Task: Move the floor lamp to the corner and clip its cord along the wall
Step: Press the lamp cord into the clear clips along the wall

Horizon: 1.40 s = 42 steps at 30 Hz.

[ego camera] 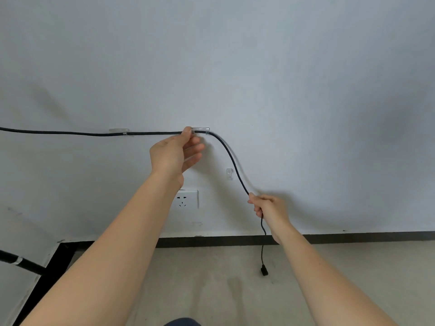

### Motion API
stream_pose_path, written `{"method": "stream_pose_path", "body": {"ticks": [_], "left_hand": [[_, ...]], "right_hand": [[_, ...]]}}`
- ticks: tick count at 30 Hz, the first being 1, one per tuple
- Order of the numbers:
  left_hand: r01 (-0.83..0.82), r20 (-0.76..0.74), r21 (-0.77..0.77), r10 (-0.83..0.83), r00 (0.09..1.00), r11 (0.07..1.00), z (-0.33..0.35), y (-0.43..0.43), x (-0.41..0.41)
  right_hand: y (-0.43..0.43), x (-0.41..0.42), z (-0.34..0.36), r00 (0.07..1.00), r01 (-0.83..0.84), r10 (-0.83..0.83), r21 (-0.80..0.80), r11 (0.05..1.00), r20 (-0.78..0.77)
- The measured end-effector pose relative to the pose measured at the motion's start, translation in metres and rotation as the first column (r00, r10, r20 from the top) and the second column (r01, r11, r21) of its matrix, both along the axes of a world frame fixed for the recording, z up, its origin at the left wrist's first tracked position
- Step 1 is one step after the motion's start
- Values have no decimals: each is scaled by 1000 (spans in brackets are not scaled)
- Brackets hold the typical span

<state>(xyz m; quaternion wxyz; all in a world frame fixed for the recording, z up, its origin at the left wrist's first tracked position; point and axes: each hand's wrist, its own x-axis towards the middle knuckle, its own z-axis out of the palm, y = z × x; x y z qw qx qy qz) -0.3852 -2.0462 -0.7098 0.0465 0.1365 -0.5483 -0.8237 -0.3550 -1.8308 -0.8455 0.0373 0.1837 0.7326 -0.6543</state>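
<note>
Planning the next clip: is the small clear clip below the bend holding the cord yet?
No, empty. The cord runs just to the right of the small clear clip, not through it, down into the right hand.

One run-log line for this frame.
stage: clipping cord | left hand: pressing cord at second clip | right hand: gripping cord below | third clip: empty | plug: dangling, unplugged

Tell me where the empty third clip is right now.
In the head view, the empty clip sits on the wall right of centre, just left of the drooping cord, up and right of the socket.
</note>
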Motion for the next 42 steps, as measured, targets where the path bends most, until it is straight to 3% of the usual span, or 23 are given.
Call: {"method": "stream_pose_path", "body": {"ticks": [12, 21, 29, 36, 42], "left_hand": [[56, -44, -67, -59, 997, 996, -23, 3, 8], [225, 114, -387, -196, 974, 894, -80, 48, 14], [98, 32, -612, -99, 995, 784, -88, 61, 8], [40, -1, -642, -53, 999, 766, -94, 61, 3], [34, 0, -628, -43, 999, 778, -94, 61, 4]], "right_hand": [[-15, -4, -9, 999, 51, -51, -93, 994, -4], [-21, -8, -14, 998, 60, -61, -92, 994, -11], [-24, -8, -15, 998, 24, -26, -46, 999, -51], [-22, -11, -16, 997, 42, -45, -55, 998, -60], [-23, -14, -11, 985, 147, -156, -108, 983, -73]]}}
